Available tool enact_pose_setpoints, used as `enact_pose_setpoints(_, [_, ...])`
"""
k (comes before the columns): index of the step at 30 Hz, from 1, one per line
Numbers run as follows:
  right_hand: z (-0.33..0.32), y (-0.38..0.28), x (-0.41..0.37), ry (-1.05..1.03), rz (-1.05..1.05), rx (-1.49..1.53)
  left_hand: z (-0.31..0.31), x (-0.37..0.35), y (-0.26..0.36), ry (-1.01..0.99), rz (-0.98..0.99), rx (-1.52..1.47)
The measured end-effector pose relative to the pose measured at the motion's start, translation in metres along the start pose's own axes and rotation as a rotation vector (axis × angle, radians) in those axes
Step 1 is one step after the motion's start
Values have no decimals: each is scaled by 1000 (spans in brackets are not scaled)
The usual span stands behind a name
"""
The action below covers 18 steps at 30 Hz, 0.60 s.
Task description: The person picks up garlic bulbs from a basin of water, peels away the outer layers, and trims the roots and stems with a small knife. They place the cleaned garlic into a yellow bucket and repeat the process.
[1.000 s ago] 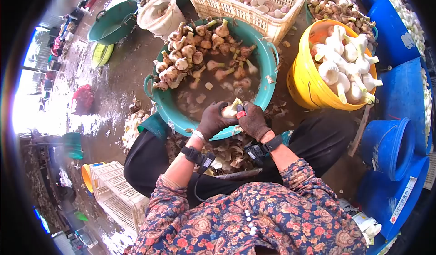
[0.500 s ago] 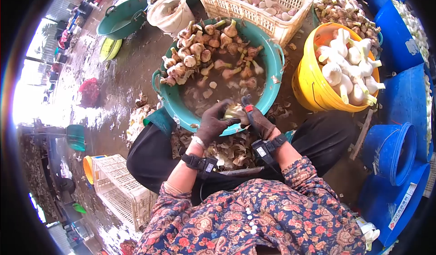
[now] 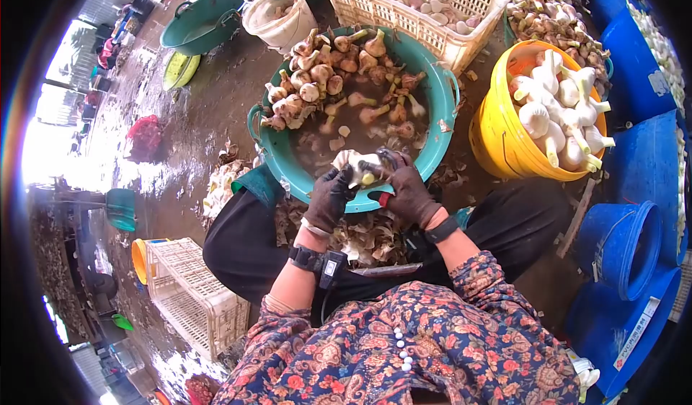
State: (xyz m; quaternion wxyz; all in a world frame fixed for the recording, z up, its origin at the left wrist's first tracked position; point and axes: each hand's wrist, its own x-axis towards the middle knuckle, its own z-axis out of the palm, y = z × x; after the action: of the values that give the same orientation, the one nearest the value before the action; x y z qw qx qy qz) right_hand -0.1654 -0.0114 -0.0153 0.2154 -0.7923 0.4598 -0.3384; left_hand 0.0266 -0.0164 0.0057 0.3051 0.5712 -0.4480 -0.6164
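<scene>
Over the near rim of a green tub [image 3: 261, 161], a whitish garlic bulb [image 3: 351, 161] is held between both dark-gloved hands. My left hand [image 3: 330, 197] is closed round its left side. From the right, my right hand [image 3: 409, 188] has its fingers closed against the bulb and its stem, partly hiding them. Something small and red [image 3: 383, 199] shows by the right thumb; its kind does not show. Brown water in the tub holds loose garlic, with unpeeled garlic bulbs [image 3: 310, 80] heaped at its far left.
A yellow bucket [image 3: 491, 127] of white garlic stands right of the tub. Behind are a cream crate [image 3: 404, 26] and a white bucket [image 3: 281, 26]. Dry garlic skins [image 3: 367, 243] lie between the legs. Blue containers [image 3: 613, 243] line the right; another crate [image 3: 194, 289] sits left.
The bulb now shows more of its white side, turned and shifted left. My left hand has its back more upward, and my right hand has rotated, its red piece now lower.
</scene>
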Motion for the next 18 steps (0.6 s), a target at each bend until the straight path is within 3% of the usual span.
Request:
enact_pose_setpoints(3, [5, -2, -1, 68, 68, 187, 7, 2, 0, 52, -28, -220])
enact_pose_setpoints(5, [18, 6, -4, 120, 127, 235, 3, -1, 1, 34, -6, -209])
enact_pose_setpoints(7, [24, 23, -9, 217, 1053, 1289, -5, -10, 0, -90, 90, -102])
enact_pose_setpoints(8, [28, 33, -9, 292, 1020, 1667, -7, -17, 4, -213, 134, -18])
enact_pose_setpoints(9, [32, 40, -17, 299, 1024, 1667, -8, -28, 9, -322, 120, 153])
enact_pose_setpoints(11, [24, 35, -22, 219, 747, 1453, -15, -44, -5, -565, 64, 297])
enact_pose_setpoints(12, [20, 27, -21, 364, 740, 1483, -19, -51, -12, -642, 80, 444])
enact_pose_setpoints(13, [20, 33, -20, 368, 740, 1486, -26, -52, -18, -718, 98, 596])
enact_pose_setpoints(14, [19, 43, -21, 303, 839, 1548, -35, -45, -23, -774, -66, 961])
enact_pose_setpoints(15, [21, 50, -24, 235, 941, 1605, -44, -42, -27, -781, -69, 963])
enact_pose_setpoints(16, [21, 52, -25, 145, 693, 1077, -47, -38, -22, -810, -159, 1222])
enact_pose_setpoints(17, [8, 45, -14, 149, 692, 1073, -52, -30, -18, -827, -250, 1482])
enact_pose_setpoints(18, [-7, 39, -3, 356, 944, 1464, -60, -20, -21, -807, -173, 1476])
